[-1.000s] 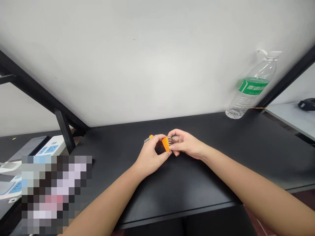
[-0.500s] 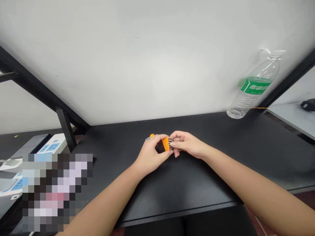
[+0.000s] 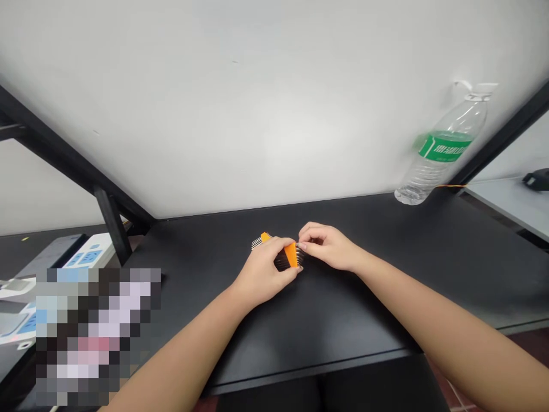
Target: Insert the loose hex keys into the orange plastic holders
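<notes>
My left hand [image 3: 266, 268] is wrapped round a hex key set [image 3: 290, 255], an orange plastic holder with a row of dark metal keys through it. Thumb and fingers grip its right end, and the palm hides much of its middle. Thin key ends stick out past the orange part at the left, and short curved ends show at the right. My right hand [image 3: 325, 245] is closed in a pinch at the upper right corner of the set, its fingertips at one of the key ends. Its other fingers are curled.
Both hands are over a black table [image 3: 326, 326] against a pale wall [image 3: 274, 114]. A clear plastic bottle [image 3: 448, 146] with a green label stands at the back right. Black metal bars [image 3: 114, 223] frame both sides. White and blue boxes [image 3: 88, 257] lie at the left.
My right hand has shifted slightly up along the key ends, uncovering more of them at the right. My left hand keeps its grip, with the set turned a little.
</notes>
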`<state>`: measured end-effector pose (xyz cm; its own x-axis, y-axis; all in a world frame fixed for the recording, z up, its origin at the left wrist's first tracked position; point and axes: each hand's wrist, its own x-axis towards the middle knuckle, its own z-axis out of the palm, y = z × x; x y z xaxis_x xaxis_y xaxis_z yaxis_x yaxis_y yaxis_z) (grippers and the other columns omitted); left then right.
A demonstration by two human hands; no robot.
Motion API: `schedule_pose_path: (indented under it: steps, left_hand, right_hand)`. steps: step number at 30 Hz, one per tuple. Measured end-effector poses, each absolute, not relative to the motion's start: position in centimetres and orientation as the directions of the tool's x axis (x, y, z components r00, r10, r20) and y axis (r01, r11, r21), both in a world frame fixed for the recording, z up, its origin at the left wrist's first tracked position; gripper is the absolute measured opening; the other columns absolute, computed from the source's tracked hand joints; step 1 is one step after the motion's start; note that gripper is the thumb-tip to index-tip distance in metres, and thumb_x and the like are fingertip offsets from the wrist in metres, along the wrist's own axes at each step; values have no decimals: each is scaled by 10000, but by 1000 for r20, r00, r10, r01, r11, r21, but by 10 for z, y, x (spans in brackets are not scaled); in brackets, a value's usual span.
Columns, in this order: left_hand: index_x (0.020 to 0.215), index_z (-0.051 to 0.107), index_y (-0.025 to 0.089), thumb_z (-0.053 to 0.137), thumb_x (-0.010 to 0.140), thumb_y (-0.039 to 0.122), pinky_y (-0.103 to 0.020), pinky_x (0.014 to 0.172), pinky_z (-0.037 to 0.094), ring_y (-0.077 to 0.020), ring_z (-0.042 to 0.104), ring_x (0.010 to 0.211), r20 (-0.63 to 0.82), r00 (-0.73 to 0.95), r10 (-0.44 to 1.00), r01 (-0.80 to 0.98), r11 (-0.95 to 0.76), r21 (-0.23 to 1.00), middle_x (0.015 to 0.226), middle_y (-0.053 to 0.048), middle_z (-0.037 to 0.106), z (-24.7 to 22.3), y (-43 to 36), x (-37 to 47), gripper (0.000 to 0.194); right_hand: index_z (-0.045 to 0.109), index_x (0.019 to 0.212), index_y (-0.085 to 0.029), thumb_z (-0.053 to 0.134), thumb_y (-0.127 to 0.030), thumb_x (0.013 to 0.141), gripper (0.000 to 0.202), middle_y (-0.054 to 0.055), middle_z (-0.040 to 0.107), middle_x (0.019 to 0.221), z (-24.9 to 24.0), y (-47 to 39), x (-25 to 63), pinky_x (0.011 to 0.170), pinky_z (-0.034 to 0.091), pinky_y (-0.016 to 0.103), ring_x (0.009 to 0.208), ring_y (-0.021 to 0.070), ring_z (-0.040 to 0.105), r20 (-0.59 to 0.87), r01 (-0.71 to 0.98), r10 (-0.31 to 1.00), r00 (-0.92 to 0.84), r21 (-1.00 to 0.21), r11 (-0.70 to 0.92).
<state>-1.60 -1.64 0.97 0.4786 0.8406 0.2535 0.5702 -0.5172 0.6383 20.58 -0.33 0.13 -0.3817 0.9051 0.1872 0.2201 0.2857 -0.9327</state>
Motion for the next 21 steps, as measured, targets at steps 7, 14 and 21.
schedule_pose_path:
  steps: [7,14,21]
  left_hand:
    - [1118,667,255,730,812,315,-377,821,551,-236,670,903,245,423,872,675,-484,557,974,-28,701,9,-4,-24,318]
    - [1150,666,256,725,820,347,-392,877,557,-242,684,948,239,440,866,671,-493,554,1051,-37,721,5,-3,-25,348]
    - [1157,666,276,754,826,383,-397,876,541,-241,683,944,229,495,838,646,-531,549,1049,-19,739,5,-10,-19,360]
  right_hand:
    - [734,793,-201,632,-373,894,224,28,644,879,11,8,231,665,443,289,734,153,561,156,392,972,-174,-895,214]
    - [734,792,-186,632,-292,888,175,76,696,892,-10,29,249,718,464,317,781,195,617,73,773,990,-121,-619,140]
    - [665,987,-219,611,-230,909,95,25,684,945,0,3,217,719,484,291,769,157,618,271,517,895,-355,-741,429]
